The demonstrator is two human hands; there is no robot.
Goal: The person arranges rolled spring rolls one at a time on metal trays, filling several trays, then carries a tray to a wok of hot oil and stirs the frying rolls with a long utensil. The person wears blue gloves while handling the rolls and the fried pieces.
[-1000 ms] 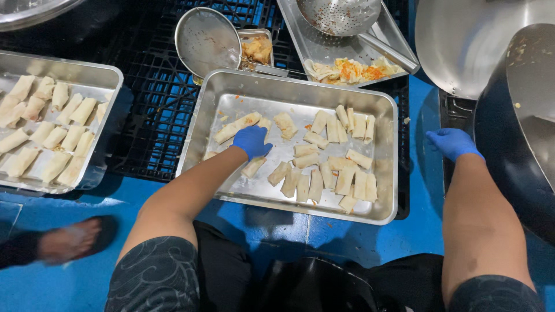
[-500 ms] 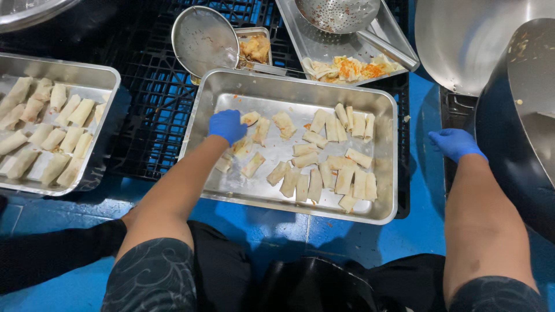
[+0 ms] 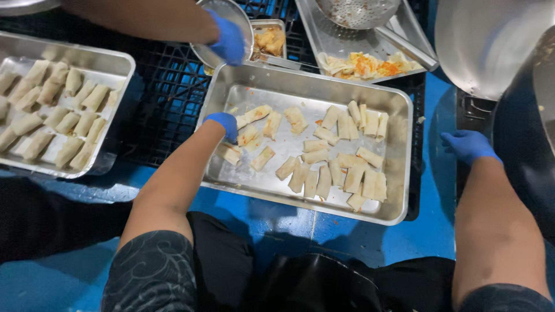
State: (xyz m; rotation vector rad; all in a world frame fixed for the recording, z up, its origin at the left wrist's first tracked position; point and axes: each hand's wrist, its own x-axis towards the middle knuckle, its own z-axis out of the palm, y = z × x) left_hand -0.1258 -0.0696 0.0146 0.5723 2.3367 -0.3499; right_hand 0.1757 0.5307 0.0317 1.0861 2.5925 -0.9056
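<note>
A steel tray (image 3: 312, 76) in front of me holds several pale rolled wraps (image 3: 324, 170), some in rows at the right and some loose at the left. My left hand (image 3: 224, 123), in a blue glove, is inside the tray at its left side, with its fingers curled on a wrap (image 3: 250, 115). My right hand (image 3: 467, 145), also blue-gloved, rests with fingers apart on the black edge to the right of the tray and holds nothing.
Another person's blue-gloved hand (image 3: 230, 41) reaches in from the top left onto a round strainer (image 3: 222, 17). A second tray (image 3: 118, 65) of wraps lies at the left on a black crate (image 3: 167, 98). A small tin of filling (image 3: 269, 40), a tray with a skimmer (image 3: 370, 65) and a big pan (image 3: 491, 40) sit behind.
My left hand has slid left across the tray to the loose wraps at its left side. Another person's arm has come in from the top left onto the strainer. My right hand has stayed put.
</note>
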